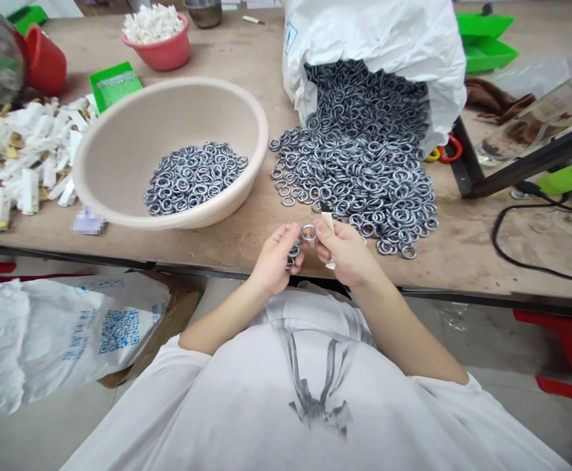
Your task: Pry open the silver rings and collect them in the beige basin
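Parts point(30, 191), white plastic with tan bits among them, heaped at far left on the table point(467, 261). Red cup point(49, 62) behind them, tilted. White printed sack point(60, 333) below table level, lower left. Green tray point(116, 85) just behind the basin's left side, pinkish-red bowl point(168, 53) of white pieces farther back.

Beige basin point(112, 150) next: a layer of grey metal rings point(195, 176) covers part of its floor, well below the rim.

Left hand point(276, 258), at the front edge of the table: thumb and index tips together, remaining fingers curled round a few loose rings point(293, 251). Count hidden by the fingers.

Single ring point(308, 226) sits between the two hands, face toward the camera, hole visible. Its right side meets the right fingertips, its left side is right at the left fingertips. Can't tell if both hands carry it.

Right hand point(349, 255): thumb pressed down, clamping a pale strip point(329, 226) with a dark tip against the fingers; lower end pokes out under the hand. No gap at the thumb.

Ring pile point(349, 176) right behind that hand, spilling from the mouth of a white sack point(374, 33) lying on its side. Far right: dark metal bar point(516, 167), then black cord point(495, 239) looped on the tabletop.
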{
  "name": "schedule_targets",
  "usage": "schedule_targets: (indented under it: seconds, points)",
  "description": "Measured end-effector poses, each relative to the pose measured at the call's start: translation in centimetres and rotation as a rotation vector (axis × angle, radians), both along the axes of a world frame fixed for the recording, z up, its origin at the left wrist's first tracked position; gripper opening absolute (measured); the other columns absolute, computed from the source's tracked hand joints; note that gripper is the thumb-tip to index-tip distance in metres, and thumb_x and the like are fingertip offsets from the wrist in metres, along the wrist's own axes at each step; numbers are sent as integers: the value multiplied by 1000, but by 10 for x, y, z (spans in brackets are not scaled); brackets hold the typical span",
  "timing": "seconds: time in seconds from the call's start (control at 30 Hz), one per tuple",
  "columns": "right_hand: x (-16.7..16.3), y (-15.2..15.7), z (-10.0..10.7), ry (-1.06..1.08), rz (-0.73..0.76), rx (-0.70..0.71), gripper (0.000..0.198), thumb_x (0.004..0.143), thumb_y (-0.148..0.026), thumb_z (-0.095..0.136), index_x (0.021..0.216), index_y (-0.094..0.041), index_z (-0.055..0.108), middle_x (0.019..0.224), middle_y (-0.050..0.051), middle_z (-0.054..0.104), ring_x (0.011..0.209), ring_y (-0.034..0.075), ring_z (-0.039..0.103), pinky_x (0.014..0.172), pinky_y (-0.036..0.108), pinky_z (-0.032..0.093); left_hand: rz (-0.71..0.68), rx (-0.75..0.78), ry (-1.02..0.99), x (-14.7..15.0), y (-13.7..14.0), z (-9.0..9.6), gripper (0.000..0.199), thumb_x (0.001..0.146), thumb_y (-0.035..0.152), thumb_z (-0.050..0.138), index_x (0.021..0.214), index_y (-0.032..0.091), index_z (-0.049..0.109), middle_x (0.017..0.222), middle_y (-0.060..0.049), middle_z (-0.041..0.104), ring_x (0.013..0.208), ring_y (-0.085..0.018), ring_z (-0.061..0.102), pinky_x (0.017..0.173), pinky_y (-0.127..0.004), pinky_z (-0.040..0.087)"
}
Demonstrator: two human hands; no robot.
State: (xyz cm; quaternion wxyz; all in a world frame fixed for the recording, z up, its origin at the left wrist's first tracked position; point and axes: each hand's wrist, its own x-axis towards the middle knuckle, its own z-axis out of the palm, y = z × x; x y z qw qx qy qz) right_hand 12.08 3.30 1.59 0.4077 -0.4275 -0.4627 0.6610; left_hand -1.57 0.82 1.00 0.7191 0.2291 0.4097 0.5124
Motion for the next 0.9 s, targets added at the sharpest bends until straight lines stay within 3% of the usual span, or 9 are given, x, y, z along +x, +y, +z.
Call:
schedule_targets:
  seconds: [0.1,0.2,0.27,0.37,0.47,0.6,0.9]
  points:
    - [-8,-8,0,-24,-74,80,53,76,-73,69,77,-22,52,59,-6,46,46,7,35,41,22,30,-6,78,59,5,-4,-1,47,70,56,80,79,18,53,66,6,55,42,-2,41,35,-13,24]
    - [-11,-11,1,-96,-129,230,49,76,-68,73,87,-22,60,75,-2,59,61,12,53,57,26,47,-16,77,56,4,-5,1,46,73,57,77,79,18,52,63,6,53,40,-2,39,34,-13,22]
    - [-10,-11,2,-157,-124,299,46,76,-65,74,92,-22,63,81,0,62,67,14,57,65,29,50,-47,67,42,2,-6,4,46,75,58,76,79,18,52,61,7,51,39,-2,36,34,-14,21]
    - [-5,-7,3,-244,-162,368,46,83,-68,65,85,-22,64,75,0,62,68,16,57,68,31,48,-112,38,9,0,-8,10,46,75,56,76,76,18,50,59,7,49,38,-2,35,34,-14,21]
    - [2,-9,6,-376,-220,545,48,89,-68,55,85,-21,65,79,3,65,74,17,58,71,32,45,-109,18,-32,-2,-10,14,47,76,55,75,73,18,47,59,7,49,38,-2,34,34,-14,23]
    - [6,-19,9,-624,-105,795,49,96,-61,49,69,-21,59,66,2,57,63,15,50,61,30,36,-47,5,-52,-2,-10,16,47,76,56,76,73,18,46,56,7,47,38,-2,35,34,-14,23]
    - [2,-24,10,-745,-49,879,50,98,-56,49,62,-22,48,59,-1,49,56,12,43,56,29,28,-38,-22,-71,-1,-11,17,48,71,55,80,76,20,47,51,10,43,36,-3,34,32,-15,22]
